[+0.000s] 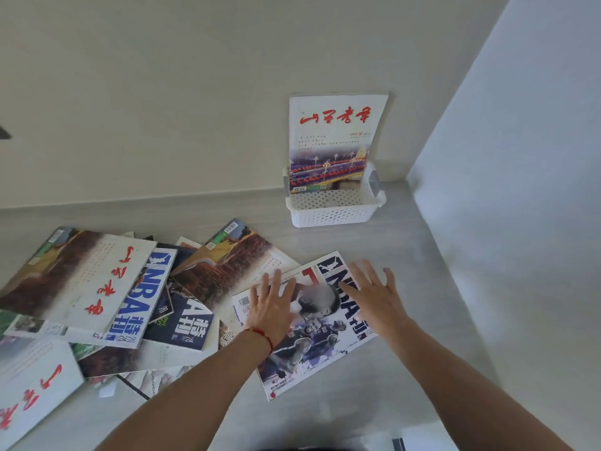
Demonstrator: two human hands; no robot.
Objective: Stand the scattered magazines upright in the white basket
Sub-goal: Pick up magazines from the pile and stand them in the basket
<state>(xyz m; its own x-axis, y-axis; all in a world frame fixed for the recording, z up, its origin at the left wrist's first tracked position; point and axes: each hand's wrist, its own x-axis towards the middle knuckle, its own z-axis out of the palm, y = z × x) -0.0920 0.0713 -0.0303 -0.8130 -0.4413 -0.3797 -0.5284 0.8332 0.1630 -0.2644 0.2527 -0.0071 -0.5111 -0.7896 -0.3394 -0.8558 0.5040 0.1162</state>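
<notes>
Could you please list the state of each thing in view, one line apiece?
Basket: upright on the floor by the wall, holding one magazine.
Red-title magazine: standing upright in the basket, leaning on the wall.
NBA magazine: flat on the floor, cover up, under both hands.
Pile: magazines scattered flat, overlapping.
Left hand: fingers spread, over the NBA magazine.
Right hand: fingers spread, over the NBA magazine.

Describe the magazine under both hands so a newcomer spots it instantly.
Start at the white perforated plastic basket against the wall. Toward the camera lies a glossy NBA basketball magazine, apart from the overlapping pile; the left hand and right hand hover over it.
</notes>
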